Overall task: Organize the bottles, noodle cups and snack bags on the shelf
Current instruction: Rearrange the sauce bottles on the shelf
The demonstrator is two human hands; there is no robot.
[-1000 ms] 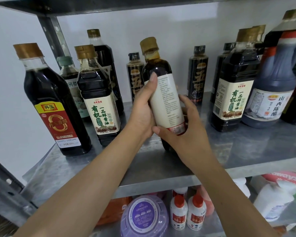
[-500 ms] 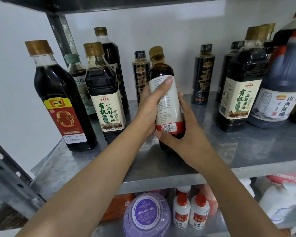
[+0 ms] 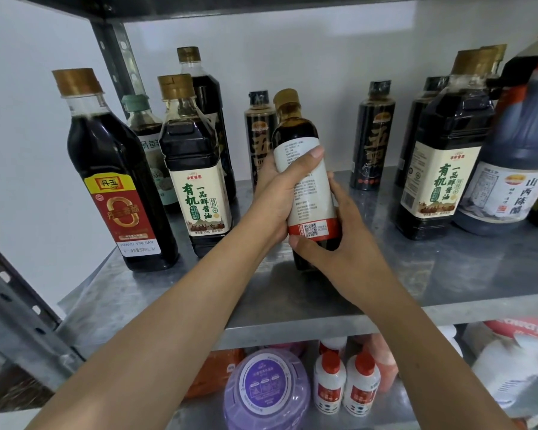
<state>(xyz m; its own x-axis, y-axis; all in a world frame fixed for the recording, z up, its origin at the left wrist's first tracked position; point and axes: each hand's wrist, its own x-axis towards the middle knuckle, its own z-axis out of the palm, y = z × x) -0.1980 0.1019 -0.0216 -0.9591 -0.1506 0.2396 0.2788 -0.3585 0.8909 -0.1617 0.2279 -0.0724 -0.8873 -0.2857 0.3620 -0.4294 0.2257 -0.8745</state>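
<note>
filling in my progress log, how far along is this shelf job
Looks done: dark bottles stand upright at both ends of the upper shelf. In hand: left hand and right hand grip a sauce bottle, back label toward camera. Left: placing it, plus the purple tub and small bottles crowded below.

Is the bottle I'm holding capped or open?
Capped: the bottle gripped by the left hand and right hand has a brown cap on its neck.
</note>
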